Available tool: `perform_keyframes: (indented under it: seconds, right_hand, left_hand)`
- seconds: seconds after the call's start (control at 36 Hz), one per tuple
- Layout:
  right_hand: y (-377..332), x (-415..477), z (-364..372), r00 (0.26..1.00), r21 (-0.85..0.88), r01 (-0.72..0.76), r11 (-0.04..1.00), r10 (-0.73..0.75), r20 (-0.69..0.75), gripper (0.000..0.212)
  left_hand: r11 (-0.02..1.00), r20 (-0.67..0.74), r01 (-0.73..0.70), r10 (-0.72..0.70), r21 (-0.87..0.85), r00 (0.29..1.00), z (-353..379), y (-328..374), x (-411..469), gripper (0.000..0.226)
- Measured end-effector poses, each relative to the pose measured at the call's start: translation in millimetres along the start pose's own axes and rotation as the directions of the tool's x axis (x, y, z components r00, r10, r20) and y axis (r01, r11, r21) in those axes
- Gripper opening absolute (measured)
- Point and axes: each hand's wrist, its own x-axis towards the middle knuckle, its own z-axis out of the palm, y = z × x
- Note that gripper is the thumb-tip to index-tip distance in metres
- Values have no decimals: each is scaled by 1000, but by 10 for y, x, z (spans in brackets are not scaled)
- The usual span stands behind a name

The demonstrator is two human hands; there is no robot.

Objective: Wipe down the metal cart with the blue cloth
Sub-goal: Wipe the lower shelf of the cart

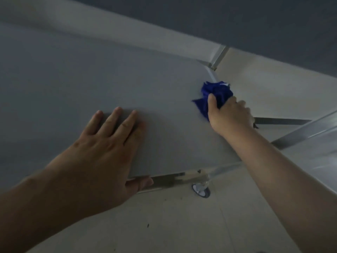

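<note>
The metal cart's flat grey top [109, 73] fills the left and middle of the head view. My left hand [104, 148] lies flat on the top near its front edge, fingers straight, thumb hanging over the edge rail. My right hand [228, 114] grips a crumpled blue cloth [217, 95] and holds it against the cart's right edge, close to the far right corner. Part of the cloth hangs below my thumb.
A caster wheel [201, 190] shows under the cart's near right corner, on a pale tiled floor [182, 225]. Shiny metal bars [300, 132] of the frame run at the right. A dark wall [237, 19] rises beyond the cart.
</note>
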Motion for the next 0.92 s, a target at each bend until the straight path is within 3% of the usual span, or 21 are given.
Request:
perform_keyframes:
  seconds: [0.14,0.31,0.47,0.53,0.67,0.78,0.92]
  right_hand:
    - [-355,627,-2,998,192,-50,980,56,-24,82]
    - [-264,845,-10,997,249,-68,966,59,46,79]
    - [194,531,76,987,114,-113,987,99,125,60]
    - [226,509,127,984,145,-114,983,92,149,54]
    - [-318,876,97,985,319,-158,935,125,120,64]
    - [-706,1097,35,996,354,-90,931,74,59,85]
    - [-735,1388,19,997,432,-50,900,19,77,70]
  left_hand:
    - [1000,-30,2,-1,23,1000,8,1,-6,112]
    - [999,-12,18,-18,39,1000,-34,-22,-29,120]
    - [999,1,-10,10,47,1000,-15,-65,-61,124]
    - [999,-8,-19,19,45,1000,5,-57,-56,121]
    - [999,-28,9,-8,47,1000,35,-28,-1,116]
    - [999,-38,11,-9,41,999,24,-17,-3,113]
    - [999,-29,19,-18,35,999,-13,4,-7,113]
